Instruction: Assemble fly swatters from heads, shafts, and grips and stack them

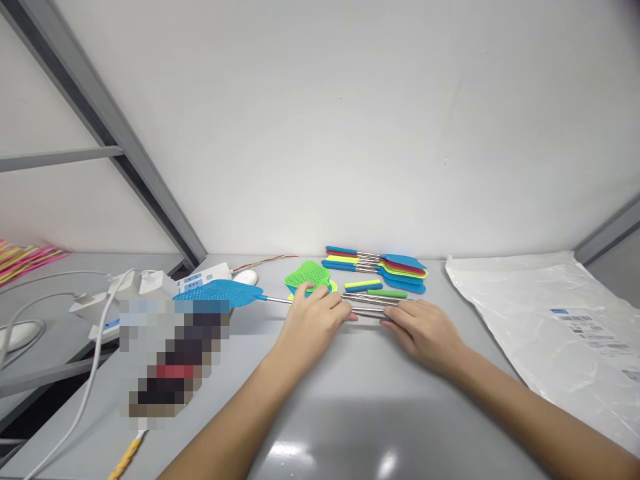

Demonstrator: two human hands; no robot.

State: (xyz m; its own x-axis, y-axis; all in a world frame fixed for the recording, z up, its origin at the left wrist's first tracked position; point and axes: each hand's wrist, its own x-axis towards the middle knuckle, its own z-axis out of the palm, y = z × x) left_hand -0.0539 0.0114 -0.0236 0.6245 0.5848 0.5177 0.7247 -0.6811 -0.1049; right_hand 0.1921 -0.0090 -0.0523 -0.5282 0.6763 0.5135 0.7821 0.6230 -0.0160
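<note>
A blue fly swatter [220, 293] with a telescopic metal rod stretches across the table, its mesh head out to the left. My left hand [315, 317] is closed around the rod. Further right, my right hand [425, 333] is closed on the same swatter's handle end, which its fingers hide. Just behind my hands lie more swatters: a green mesh head [306, 273] shows above my left fingers, with yellow and blue edges under it. Their rods run rightward to a yellow grip [363, 285] and a green grip [387, 293].
A stack of folded fly swatters [403, 267] in several colours lies by the back wall. On the right spreads a white plastic bag [545, 320] with a label. Power strips [205, 275], plugs and white cables [97, 353] crowd the left, beside a pixelated patch.
</note>
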